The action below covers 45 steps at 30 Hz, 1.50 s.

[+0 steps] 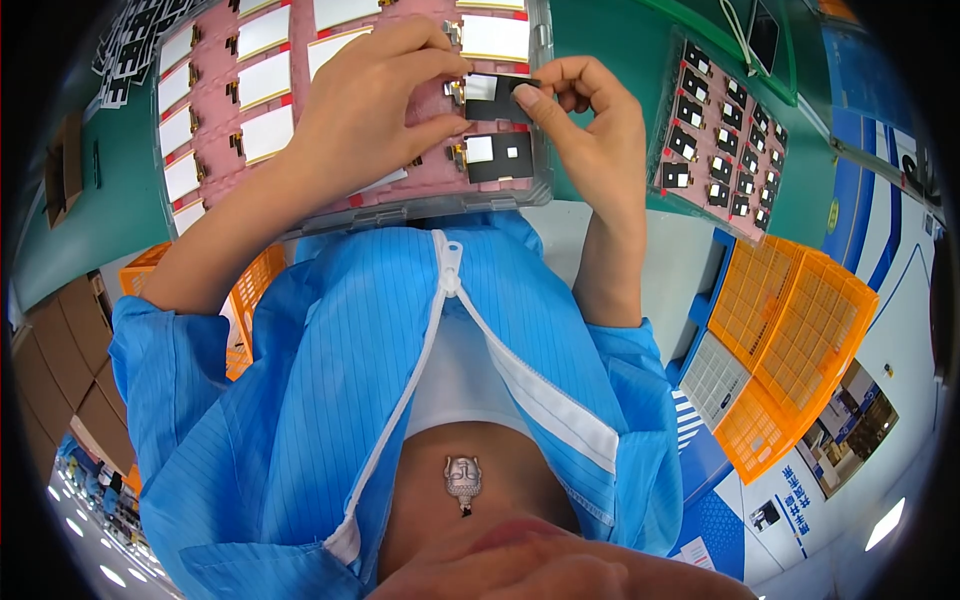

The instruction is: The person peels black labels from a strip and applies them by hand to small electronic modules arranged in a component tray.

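A clear plastic tray (400, 213) with pink lining lies before me, holding rows of thin flat panels with small flex connectors. My right hand (590, 120) pinches the right edge of a black panel (497, 108), thumb on top and fingers curled behind. That panel carries a white patch and has a shiny connector at its left end. My left hand (390, 95) is over the tray, index finger and thumb apart beside the panel's left end; whether they touch it I cannot tell. Just nearer lies another black panel (517, 168) with two white patches. White-faced panels (265, 82) fill other slots.
To the right on the green table (600, 40) is a second tray (715, 140) of small black pieces. A phone-like device (763, 38) sits beyond it. Dark cut sheets (125, 50) lie far left. Orange crates (790, 330) stand below right, cardboard boxes (65, 340) left.
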Tool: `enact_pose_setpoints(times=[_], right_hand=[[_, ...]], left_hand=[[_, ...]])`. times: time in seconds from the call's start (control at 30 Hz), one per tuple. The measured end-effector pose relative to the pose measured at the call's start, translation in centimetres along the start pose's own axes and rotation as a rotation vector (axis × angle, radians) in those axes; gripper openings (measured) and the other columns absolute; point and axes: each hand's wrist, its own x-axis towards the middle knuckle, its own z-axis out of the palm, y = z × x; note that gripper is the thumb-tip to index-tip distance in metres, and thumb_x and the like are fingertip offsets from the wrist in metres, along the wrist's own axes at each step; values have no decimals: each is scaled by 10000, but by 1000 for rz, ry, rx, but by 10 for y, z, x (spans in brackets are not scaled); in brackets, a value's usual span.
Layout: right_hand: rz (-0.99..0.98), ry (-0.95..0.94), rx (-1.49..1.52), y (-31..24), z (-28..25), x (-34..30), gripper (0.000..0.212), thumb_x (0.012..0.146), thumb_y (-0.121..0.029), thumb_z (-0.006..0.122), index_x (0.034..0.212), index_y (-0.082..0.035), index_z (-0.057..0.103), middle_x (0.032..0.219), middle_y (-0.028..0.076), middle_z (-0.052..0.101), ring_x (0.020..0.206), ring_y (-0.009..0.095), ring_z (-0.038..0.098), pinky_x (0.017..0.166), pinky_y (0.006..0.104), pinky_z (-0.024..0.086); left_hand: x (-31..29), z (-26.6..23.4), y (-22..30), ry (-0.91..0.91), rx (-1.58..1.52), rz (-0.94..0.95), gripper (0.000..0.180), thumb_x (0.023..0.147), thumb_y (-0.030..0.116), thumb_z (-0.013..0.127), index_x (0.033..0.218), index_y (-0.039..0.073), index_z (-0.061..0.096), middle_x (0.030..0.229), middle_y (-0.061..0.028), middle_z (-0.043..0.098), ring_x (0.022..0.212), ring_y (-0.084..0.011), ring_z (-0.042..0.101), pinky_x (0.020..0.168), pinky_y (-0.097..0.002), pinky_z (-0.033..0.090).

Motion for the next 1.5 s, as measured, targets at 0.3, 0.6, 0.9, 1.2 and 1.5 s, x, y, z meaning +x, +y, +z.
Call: enact_pose_setpoints(times=[0.3,0.6,0.9,1.2,1.5], right_hand=[[-38,-13,-11,3,-1,3,179,740,-93,752,853,-18,635,727,12,625,667,96,495,625,241,422],[-62,-29,-50,2,-2,4,177,751,-93,755,853,-14,634,739,-5,602,676,81,480,616,223,410],[-76,-26,-81,3,-3,6,197,724,-106,770,835,-13,637,727,31,637,655,119,527,614,261,445],[-86,-23,-92,3,-2,6,203,717,-104,775,836,-17,636,735,36,647,660,128,546,618,266,453],[-212,18,-226,4,0,4,220,705,-112,782,840,-46,621,724,38,630,698,176,576,603,295,451]], left_hand=[[-1,-2,-2,-61,-13,-24,401,670,48,779,1048,26,649,1028,-56,583,858,-198,581,659,-272,476],[2,-6,4,-86,-63,-54,389,682,53,773,1051,28,654,1042,-62,593,883,-208,591,695,-273,480],[3,-6,4,-76,-67,-31,379,688,39,765,1050,22,655,1046,-74,592,901,-213,594,726,-278,487],[2,-6,4,-88,-92,-82,385,688,40,765,1056,28,653,1057,-64,588,896,-201,593,712,-266,490],[2,-5,4,-107,-83,-107,387,685,57,774,1051,31,651,1058,-58,588,878,-196,593,691,-264,487]])
